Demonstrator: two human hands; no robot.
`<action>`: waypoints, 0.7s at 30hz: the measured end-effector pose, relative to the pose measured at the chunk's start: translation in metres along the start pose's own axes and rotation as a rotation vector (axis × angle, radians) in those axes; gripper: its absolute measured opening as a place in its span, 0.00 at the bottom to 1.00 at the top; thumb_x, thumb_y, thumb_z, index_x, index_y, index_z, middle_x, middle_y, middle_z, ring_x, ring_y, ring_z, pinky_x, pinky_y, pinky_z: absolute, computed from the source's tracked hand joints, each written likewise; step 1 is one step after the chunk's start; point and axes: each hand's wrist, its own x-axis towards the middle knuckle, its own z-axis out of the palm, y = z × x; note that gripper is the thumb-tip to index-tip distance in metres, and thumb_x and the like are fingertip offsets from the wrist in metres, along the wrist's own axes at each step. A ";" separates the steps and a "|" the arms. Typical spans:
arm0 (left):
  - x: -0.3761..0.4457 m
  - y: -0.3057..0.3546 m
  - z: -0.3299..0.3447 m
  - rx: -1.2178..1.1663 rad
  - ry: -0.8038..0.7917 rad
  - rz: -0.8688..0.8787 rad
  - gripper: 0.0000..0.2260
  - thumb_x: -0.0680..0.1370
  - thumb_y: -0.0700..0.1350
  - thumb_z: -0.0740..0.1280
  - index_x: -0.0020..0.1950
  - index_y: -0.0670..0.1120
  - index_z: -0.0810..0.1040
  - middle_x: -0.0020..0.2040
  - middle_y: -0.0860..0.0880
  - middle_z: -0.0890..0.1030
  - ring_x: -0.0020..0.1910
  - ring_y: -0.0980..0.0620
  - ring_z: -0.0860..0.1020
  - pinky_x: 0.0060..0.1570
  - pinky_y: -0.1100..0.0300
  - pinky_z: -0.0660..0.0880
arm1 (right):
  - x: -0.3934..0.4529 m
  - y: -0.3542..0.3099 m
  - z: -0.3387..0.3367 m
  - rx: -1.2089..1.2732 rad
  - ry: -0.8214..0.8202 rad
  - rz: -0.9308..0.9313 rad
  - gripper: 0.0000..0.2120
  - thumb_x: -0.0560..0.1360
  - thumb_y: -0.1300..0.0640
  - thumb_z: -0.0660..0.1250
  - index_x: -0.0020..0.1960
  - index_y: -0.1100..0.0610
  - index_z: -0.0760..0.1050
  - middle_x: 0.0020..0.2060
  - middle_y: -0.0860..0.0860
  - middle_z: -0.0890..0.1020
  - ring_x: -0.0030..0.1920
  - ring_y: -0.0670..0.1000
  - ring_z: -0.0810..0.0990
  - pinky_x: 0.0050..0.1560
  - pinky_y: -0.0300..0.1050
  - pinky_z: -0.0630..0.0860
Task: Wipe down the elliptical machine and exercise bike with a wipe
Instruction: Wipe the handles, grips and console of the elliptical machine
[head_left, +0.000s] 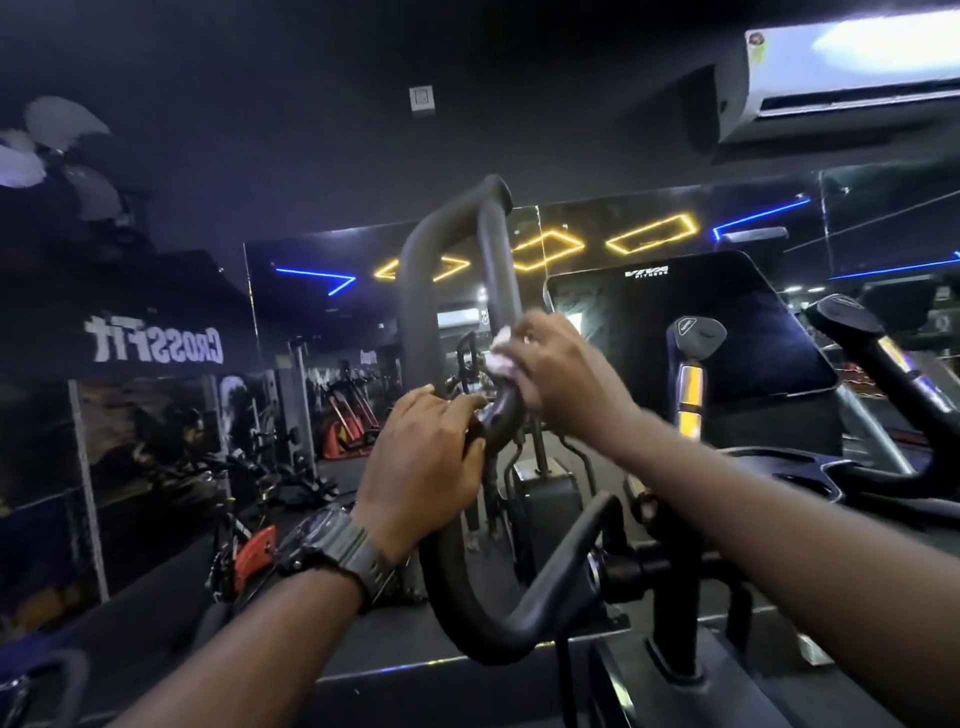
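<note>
A black looped handlebar (415, 291) of the machine rises in the middle of the head view. My left hand (423, 462) grips the lower part of its bar, a dark watch on that wrist. Just above, my right hand (563, 379) holds a small white wipe (500, 356) curled against the bar's right-hand tube. The machine's black console (727, 322) stands to the right, with a short grip bearing a shiny metal band (691, 384) in front of it.
A wall mirror (311, 332) ahead reflects gym machines, blue and yellow light strips and a reversed "CrossFit" sign. A second handle (878, 358) juts up at the far right. An air conditioner (841, 73) hangs top right, a fan (57, 150) top left.
</note>
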 end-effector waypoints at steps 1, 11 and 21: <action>0.002 0.000 -0.001 0.003 -0.008 0.012 0.14 0.74 0.46 0.68 0.59 0.46 0.78 0.48 0.49 0.83 0.50 0.49 0.79 0.70 0.54 0.65 | 0.021 0.009 -0.002 -0.028 0.012 -0.003 0.11 0.76 0.57 0.68 0.57 0.58 0.80 0.54 0.55 0.77 0.52 0.54 0.75 0.53 0.48 0.79; 0.002 -0.007 0.005 -0.049 0.035 0.081 0.14 0.76 0.48 0.67 0.60 0.49 0.81 0.50 0.54 0.83 0.50 0.54 0.79 0.70 0.58 0.63 | 0.125 0.035 -0.004 -0.273 -0.041 -0.024 0.13 0.79 0.59 0.62 0.61 0.57 0.79 0.60 0.58 0.75 0.57 0.57 0.73 0.60 0.51 0.71; 0.013 -0.018 -0.001 -0.034 -0.024 0.181 0.11 0.75 0.47 0.66 0.55 0.48 0.82 0.46 0.54 0.83 0.47 0.52 0.78 0.61 0.54 0.71 | 0.008 0.014 0.012 0.115 0.103 0.075 0.11 0.74 0.63 0.66 0.54 0.61 0.82 0.48 0.56 0.78 0.48 0.49 0.73 0.49 0.41 0.73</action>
